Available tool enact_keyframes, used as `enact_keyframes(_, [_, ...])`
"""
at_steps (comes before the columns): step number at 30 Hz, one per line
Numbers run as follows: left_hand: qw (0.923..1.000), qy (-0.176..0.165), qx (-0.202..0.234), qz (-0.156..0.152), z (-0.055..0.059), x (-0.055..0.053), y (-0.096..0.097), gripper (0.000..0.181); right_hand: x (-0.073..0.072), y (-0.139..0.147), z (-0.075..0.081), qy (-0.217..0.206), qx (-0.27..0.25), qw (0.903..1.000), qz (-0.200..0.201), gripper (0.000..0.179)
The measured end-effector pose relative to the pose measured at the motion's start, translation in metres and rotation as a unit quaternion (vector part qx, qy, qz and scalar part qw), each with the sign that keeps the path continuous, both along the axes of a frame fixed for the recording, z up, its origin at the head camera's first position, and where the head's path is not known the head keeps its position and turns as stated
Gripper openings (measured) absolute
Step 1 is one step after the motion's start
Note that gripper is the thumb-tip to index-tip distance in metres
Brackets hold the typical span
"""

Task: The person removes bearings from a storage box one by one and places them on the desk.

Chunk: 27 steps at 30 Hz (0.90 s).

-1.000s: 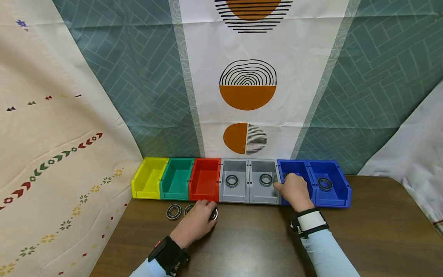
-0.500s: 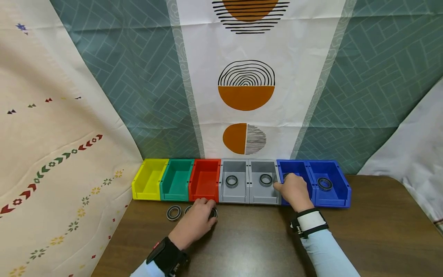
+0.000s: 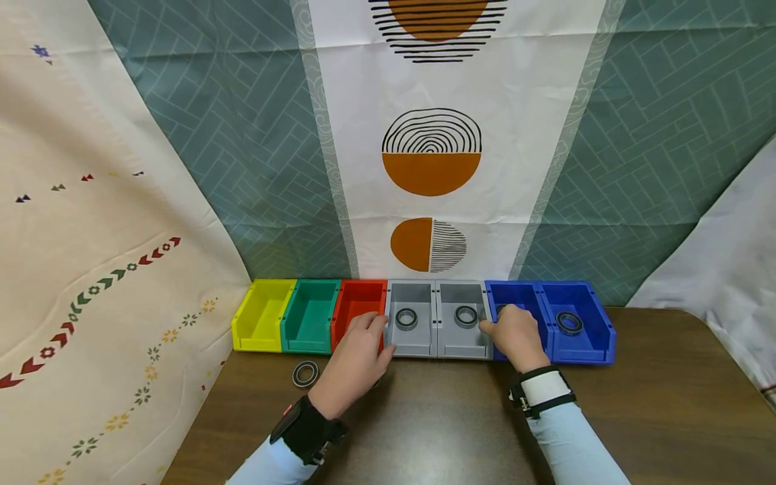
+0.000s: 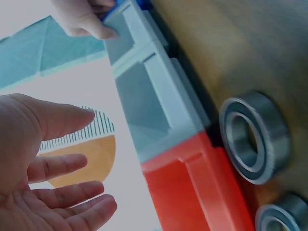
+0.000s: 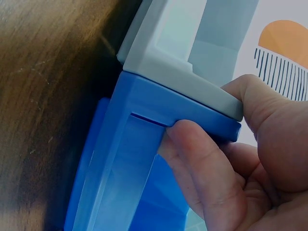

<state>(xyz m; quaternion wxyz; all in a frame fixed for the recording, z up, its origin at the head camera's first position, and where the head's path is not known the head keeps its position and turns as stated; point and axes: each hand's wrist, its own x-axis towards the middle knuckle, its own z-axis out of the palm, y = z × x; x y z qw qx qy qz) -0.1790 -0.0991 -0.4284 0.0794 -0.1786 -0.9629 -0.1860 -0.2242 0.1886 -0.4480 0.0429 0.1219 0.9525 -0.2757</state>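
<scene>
My left hand (image 3: 354, 357), fingers loosely spread and holding nothing, hovers above the front of the red bin (image 3: 360, 293). In the left wrist view two metal ball bearings, a nearer bearing (image 4: 273, 137) and a lower one (image 4: 288, 206), stand on the table in front of the bins. Another bearing (image 3: 296, 375) lies left of that hand in the head view. My right hand (image 3: 516, 337) pinches the adjoining walls of a grey bin (image 5: 173, 79) and a blue bin (image 5: 144, 103), thumb on the grey side, fingers on the blue. It partly hides a bearing inside the blue bin.
The bins form one row against a patterned cloth (image 3: 291, 168). A yellow bin (image 3: 261, 313) and a green bin (image 3: 310, 316) are at its left end. Bearings lie in both grey bins and in the rightmost blue bin (image 3: 597, 343). Wooden table (image 3: 448, 417) extends in front.
My left hand has come off the bearings on the table, rising forward and slightly right to the red bin, its fingers spreading. My right hand stays at the same bin walls.
</scene>
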Motion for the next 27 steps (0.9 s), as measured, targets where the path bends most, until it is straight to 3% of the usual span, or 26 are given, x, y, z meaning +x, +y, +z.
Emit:
enact_keyframes(13, [0.9993, -0.014, -0.006, -0.033, 0.001, -0.029, 0.044, 0.062, 0.000, 0.000, -0.002, 0.009, 0.006, 0.9999, -0.002, 0.039])
enact_keyframes(27, [0.9971, -0.031, -0.068, -0.013, -0.026, -0.052, 0.065, 0.058, 0.000, -0.001, -0.004, 0.011, 0.006, 0.9999, -0.003, 0.041])
